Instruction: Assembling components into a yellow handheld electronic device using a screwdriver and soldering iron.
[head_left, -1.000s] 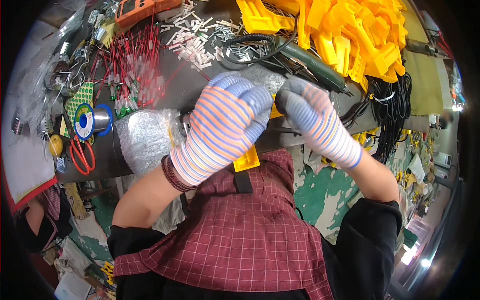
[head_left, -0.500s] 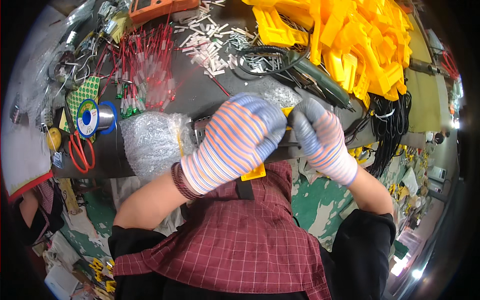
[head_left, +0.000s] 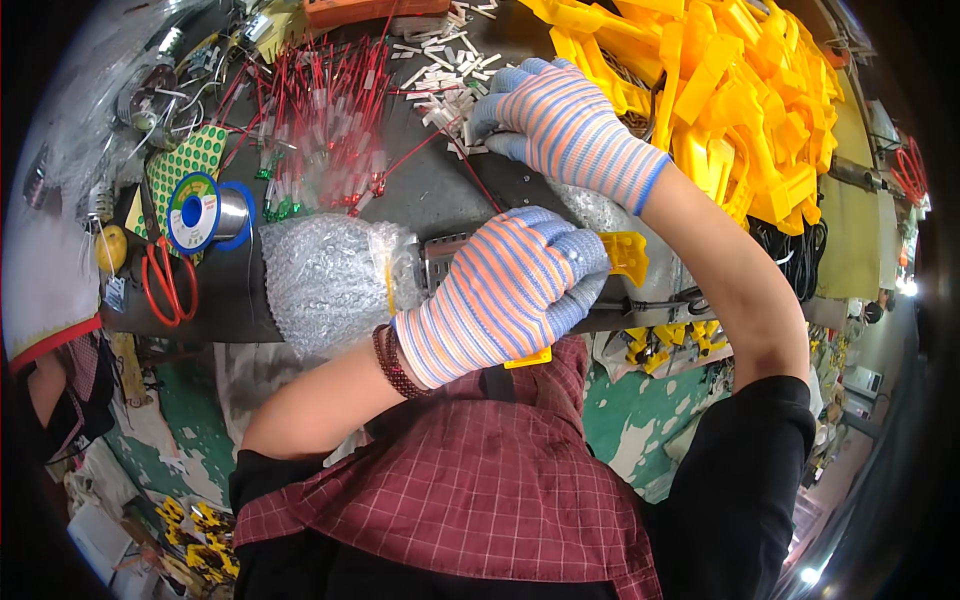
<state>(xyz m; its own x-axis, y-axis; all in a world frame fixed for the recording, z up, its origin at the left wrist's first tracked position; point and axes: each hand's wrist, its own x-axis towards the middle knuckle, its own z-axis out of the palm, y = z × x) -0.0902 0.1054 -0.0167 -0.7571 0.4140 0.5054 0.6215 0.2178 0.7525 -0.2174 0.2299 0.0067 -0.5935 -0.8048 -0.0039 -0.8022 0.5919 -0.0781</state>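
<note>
My left hand (head_left: 505,290), in a striped knit glove, is closed around a yellow plastic part (head_left: 627,257). One end of it sticks out past my thumb. A bit of yellow also shows below my palm; whether it belongs to the same part is hidden. A red wire (head_left: 476,182) runs from the back down to my left knuckles. My right hand (head_left: 575,125), gloved alike, is stretched out over the far middle of the bench, its fingers apart. Its fingertips are beside a scatter of small white pieces (head_left: 440,80); small screws seen there earlier are covered by it.
Many yellow plastic parts (head_left: 740,90) are heaped at the back right. Red wires with clear sleeves (head_left: 325,130) lie at the back left. A solder spool (head_left: 205,215), orange-handled scissors (head_left: 168,285) and a bubble-wrap bundle (head_left: 330,280) sit on the left, an orange case (head_left: 370,10) behind.
My right hand has left the yellow part by my left hand and moved forward and left to the small pieces. My left hand has shifted slightly right and down, still holding the part.
</note>
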